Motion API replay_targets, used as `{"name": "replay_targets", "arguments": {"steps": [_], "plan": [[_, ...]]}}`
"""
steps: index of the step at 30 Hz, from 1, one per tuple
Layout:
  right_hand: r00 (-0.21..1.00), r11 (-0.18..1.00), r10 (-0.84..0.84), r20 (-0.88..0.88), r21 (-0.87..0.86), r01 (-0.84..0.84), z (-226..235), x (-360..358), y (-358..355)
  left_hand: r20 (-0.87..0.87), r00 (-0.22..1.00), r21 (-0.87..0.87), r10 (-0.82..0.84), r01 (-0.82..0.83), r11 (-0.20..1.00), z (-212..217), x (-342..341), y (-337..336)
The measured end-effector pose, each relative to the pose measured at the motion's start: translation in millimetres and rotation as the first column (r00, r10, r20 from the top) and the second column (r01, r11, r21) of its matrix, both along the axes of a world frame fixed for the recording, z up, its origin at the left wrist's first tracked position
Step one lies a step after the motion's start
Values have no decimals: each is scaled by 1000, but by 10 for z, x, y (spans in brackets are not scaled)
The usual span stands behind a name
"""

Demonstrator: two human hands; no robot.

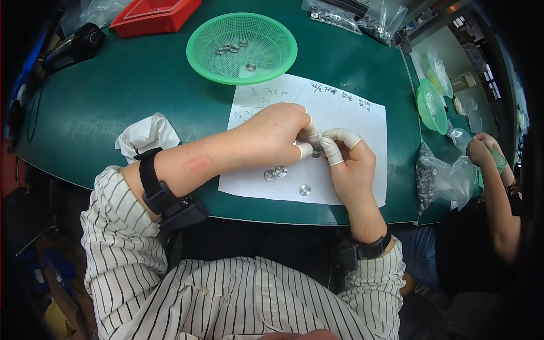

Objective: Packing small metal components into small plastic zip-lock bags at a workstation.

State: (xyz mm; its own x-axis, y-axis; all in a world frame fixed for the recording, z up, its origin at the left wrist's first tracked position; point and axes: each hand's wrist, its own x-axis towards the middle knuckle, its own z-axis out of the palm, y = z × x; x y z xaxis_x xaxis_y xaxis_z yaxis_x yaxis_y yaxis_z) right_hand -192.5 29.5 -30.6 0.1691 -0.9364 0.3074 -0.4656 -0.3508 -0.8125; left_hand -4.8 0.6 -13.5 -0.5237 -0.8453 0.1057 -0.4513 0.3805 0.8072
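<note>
Left hand (277, 136) and right hand (348, 156) pinching one small round metal washer (316, 152) together over white paper sheet (351, 113); three loose washers (280, 171) at 6 o'clock; green plastic mesh basket (198, 51) at 12 o'clock on table (113, 96).

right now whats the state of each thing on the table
left hand: pinching a small metal washer
right hand: pinching the same washer
loose washers: flat on the white paper
green basket: upright, a few washers inside
red tray: upright at the far edge
white cloth: crumpled
</note>
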Motion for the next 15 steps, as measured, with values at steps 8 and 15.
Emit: {"name": "replay_targets", "arguments": {"steps": [8, 15], "plan": [[995, 999, 18, -95, -36, -21, 47, 9, -46, 25, 999, -94, -24, 26, 995, -27, -46, 4], [960, 979, 54, -275, -175, -105, 63, 23, -32, 64, 998, -4, -12, 12, 1000, 51, -37, 4]]}}
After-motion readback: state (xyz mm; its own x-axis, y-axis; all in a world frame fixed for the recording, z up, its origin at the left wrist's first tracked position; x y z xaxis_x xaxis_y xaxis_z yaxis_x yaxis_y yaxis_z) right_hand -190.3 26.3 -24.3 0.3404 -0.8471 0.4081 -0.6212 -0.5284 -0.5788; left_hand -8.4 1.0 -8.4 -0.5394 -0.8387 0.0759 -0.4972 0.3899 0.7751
